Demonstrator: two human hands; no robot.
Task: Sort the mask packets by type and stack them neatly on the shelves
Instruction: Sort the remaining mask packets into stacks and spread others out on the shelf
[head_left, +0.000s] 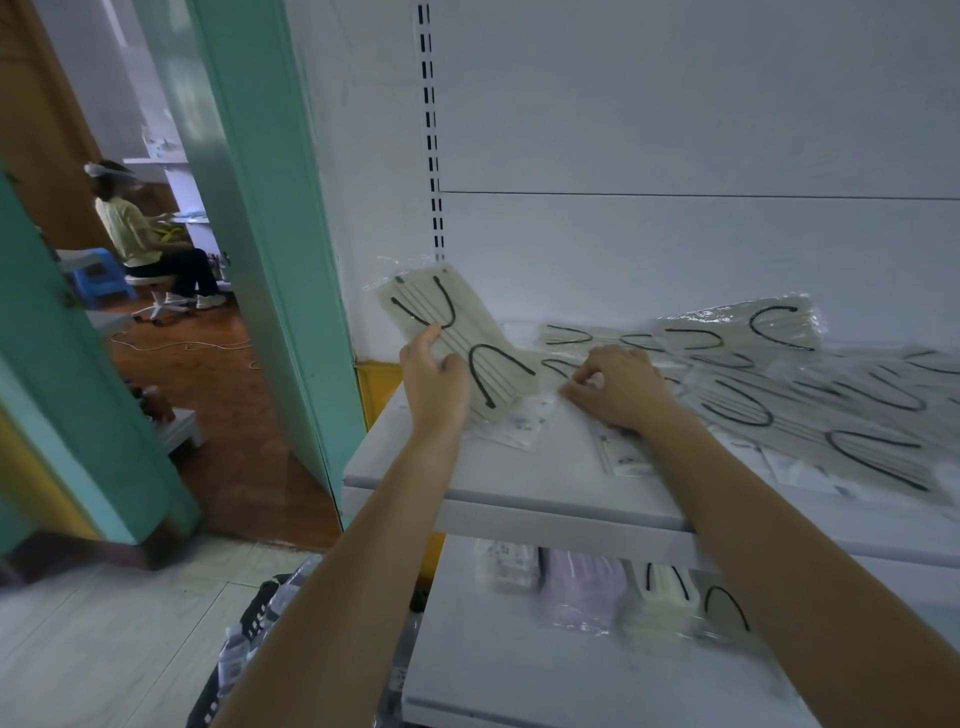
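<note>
Carrying the work, upper shelf (519, 467): white, with a bare stretch at its left front. Both hands are over it.
Lower shelf (519, 665): a short row at the back, with lilac packets (582, 592) beside cream packets (660, 597) that have black loops.
Pile of beige mask packets (779, 395): unsorted and overlapping, spread from mid-shelf off to the right. Most lie flat, with their long axes running roughly left to right.
Held packet (488, 353): beige with black ear loops, raised at the shelf's left end. Its long axis is slanted, the far end pointing up and left toward the back panel and the near end dipping down and right toward the shelf.
Left hand (434, 379): clamped on the held packet's lower left edge, thumb across the face and fingers behind.
Right hand (618, 384): knuckles up, fingers curled down onto the pile's near left fringe. I can't tell whether it has a packet pinched.
Key relation: the pile lies to the right of both hands and touches the right one, so the right hand is the nearer. The held packet is just left of it.
Likely next: the right hand feeds a matching packet leftward, turned to line up with the held packet's long axis.
</note>
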